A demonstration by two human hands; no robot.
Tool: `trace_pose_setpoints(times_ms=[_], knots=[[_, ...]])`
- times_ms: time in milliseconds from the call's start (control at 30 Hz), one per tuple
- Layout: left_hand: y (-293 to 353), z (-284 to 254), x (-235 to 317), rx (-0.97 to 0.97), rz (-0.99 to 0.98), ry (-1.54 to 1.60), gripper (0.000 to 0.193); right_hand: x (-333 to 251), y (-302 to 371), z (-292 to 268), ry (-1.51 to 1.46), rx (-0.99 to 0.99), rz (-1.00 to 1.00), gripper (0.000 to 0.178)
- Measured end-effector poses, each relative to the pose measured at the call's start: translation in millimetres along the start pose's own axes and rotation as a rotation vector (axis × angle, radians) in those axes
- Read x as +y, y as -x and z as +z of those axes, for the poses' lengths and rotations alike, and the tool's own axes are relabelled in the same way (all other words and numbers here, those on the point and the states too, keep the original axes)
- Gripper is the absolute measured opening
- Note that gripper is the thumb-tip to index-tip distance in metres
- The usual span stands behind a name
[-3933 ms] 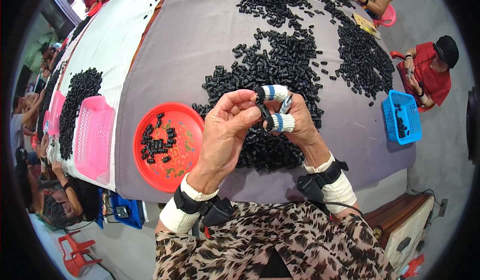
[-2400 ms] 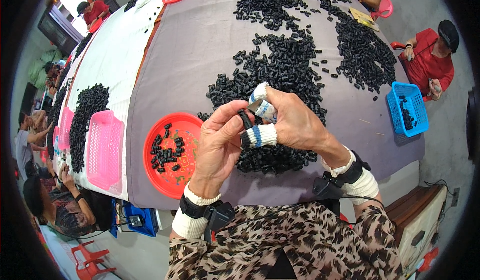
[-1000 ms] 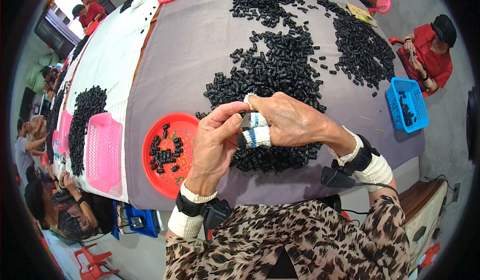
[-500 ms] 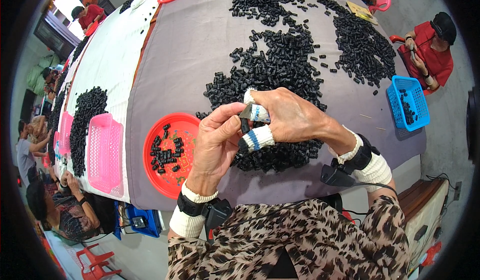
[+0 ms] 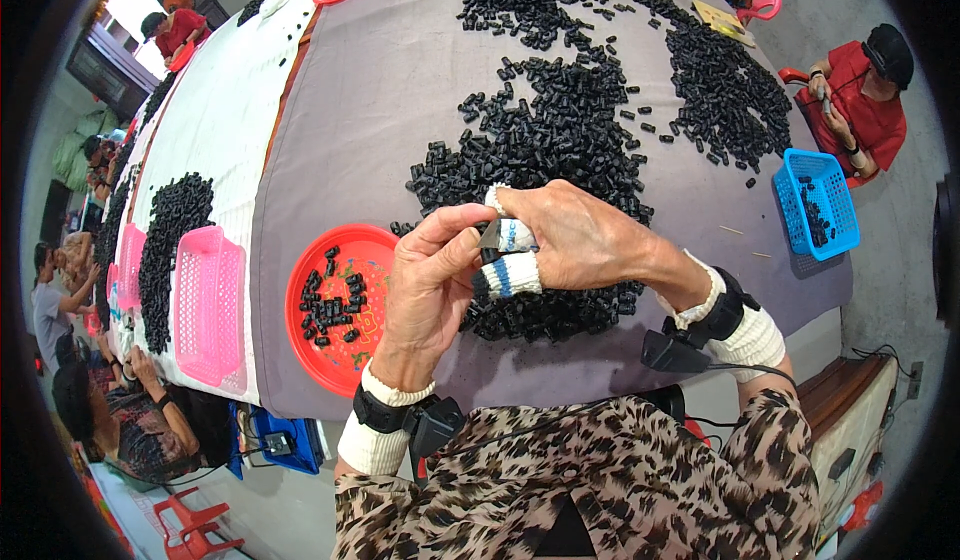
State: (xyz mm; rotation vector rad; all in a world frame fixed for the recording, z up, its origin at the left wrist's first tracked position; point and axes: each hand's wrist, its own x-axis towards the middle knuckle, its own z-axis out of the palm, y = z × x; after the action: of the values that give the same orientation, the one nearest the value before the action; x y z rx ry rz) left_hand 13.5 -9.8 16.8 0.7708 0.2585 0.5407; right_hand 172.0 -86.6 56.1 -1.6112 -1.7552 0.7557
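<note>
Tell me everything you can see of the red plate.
The red plate is round, glossy and plastic-looking, with a raised rim and coloured print inside. It lies face up on the grey cloth; the left hand hides part of its right side. Small black pieces lie in it in a loose cluster.

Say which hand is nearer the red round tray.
Left. The left hand is just right of the red round tray, by its edge in the picture; the right hand is farther right, beyond the left.
</note>
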Motion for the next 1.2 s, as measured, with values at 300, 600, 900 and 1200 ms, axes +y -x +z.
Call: trace_pose_setpoints(times_ms=[300, 600, 900, 1200], knots=[[1.2, -1.6, -1.8, -0.019, 0.014, 0.001, 0.02, 0.6, 0.7, -2.1, -0.002, 0.02, -0.014, 0.041], [0.3, 0.9, -1.9, -0.022, 0.014, -0.005, 0.021, 3.8, -0.4, -0.3, -0.043, 0.027, -0.02, 0.048], [0.3, 3.3, -1.3, -0.005, 0.018, -0.016, 0.021, 3.5, 1.2, -0.2, -0.008, 0.013, -0.021, 0.037], [1.2, 2.2, -2.9, 0.032, 0.016, -0.048, 0.022, 3.8, 1.6, 0.5, 0.038, -0.004, -0.026, 0.045]])
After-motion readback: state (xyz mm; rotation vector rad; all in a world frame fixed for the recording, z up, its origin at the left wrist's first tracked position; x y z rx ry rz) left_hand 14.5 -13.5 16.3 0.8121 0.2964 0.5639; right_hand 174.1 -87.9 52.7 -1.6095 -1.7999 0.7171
